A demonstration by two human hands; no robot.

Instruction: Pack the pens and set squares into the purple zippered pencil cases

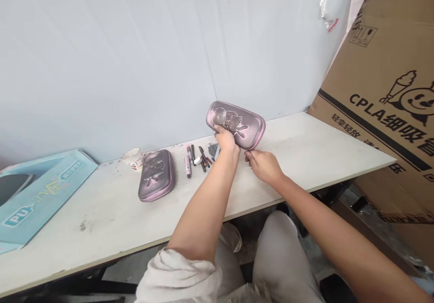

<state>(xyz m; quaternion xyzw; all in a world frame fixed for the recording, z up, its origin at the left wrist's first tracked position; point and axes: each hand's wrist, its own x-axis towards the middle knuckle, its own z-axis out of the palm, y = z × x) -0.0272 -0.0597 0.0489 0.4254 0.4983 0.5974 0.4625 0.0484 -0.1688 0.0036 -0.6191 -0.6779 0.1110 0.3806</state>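
Observation:
A dark pinkish pencil case with an embossed cartoon design is held up above the table, tilted. My left hand grips it from the front, thumb lying on its face. At its lower edge, near the zipper, my right hand is closed in a pinch; a zipper pull may be between the fingers, but it is too small to make out. A second, matching pencil case lies on the table to the left. Between the two cases are several pens and markers, a pink highlighter and a white eraser.
The white table runs along a pale wall. A paper cup stands behind the lying case. A light-blue box sits at the left end. On the right, a large cardboard box leans beyond the table's edge.

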